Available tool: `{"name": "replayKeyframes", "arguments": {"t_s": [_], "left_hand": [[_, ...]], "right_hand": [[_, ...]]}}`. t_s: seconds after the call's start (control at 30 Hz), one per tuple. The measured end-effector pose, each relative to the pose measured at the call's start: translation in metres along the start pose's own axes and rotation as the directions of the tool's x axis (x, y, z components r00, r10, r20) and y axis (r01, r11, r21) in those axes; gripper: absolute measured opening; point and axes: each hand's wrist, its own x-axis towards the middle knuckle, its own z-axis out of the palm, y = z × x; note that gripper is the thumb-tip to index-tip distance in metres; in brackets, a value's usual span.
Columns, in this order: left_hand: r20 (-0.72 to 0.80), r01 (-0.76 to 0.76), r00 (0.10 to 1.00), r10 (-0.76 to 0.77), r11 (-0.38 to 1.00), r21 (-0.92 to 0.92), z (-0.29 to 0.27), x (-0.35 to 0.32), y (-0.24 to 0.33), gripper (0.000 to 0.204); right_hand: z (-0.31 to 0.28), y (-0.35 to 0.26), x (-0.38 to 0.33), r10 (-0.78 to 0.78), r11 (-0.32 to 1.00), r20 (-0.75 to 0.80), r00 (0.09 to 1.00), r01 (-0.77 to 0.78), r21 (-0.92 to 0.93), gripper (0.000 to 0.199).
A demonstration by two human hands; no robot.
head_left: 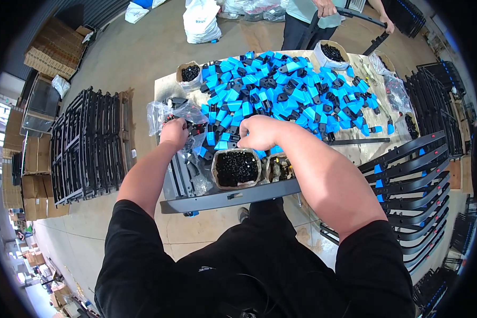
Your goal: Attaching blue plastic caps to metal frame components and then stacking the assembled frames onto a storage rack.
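Left hand (174, 132) at the bench's left side, fingers curled in at the clear plastic bag (191, 110) with small dark parts; can't tell if they grip anything. Right hand (259, 132) at the near edge of the pile of blue-and-black parts (286, 98), fingers bent down, tips partly hidden; grip can't be told. Pile covers the middle of the bench (166, 87). Just below right hand: open container (236, 187) of small black pieces, second one beside it, partly behind the right forearm. Long black bar (206, 202) lies along the near edge. Curved black bars (408, 188) with blue pieces stacked at right. Across the bench, another person's hands (324, 7) on a black frame (358, 14).
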Motion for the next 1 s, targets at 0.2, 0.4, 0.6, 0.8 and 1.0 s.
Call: {"name": "replayKeyframes", "arguments": {"t_s": [0.2,0.4,0.6,0.8,1.0], "left_hand": [[-0.367,-0.256,0.926,0.085,0.856,-0.449,-0.057,-0.053,0.038,0.021],[-0.313,-0.358,0.929,0.196,0.689,-0.63,-0.149,-0.159,0.088,0.011],[-0.453,-0.508,0.855,0.252,0.583,-0.634,-0.156,-0.226,0.126,0.016],[-0.469,-0.559,0.821,0.325,0.624,-0.546,-0.146,-0.246,0.156,0.024],[-0.532,-0.632,0.752,0.39,0.656,-0.412,-0.15,-0.241,0.165,0.021]], "right_hand": [[-0.006,0.003,-0.004,0.033,0.999,0.086,0.996,-0.032,-0.016,0.041],[-0.008,-0.004,-0.004,0.048,0.997,0.079,0.996,-0.044,-0.061,0.042],[0.0,0.006,0.001,0.003,1.0,-0.059,0.998,-0.003,-0.008,0.044],[-0.006,0.001,0.0,0.04,0.999,0.006,0.999,-0.04,-0.028,0.044],[-0.007,0.009,0.001,0.023,0.998,-0.021,1.0,-0.024,-0.052,0.043]]}}
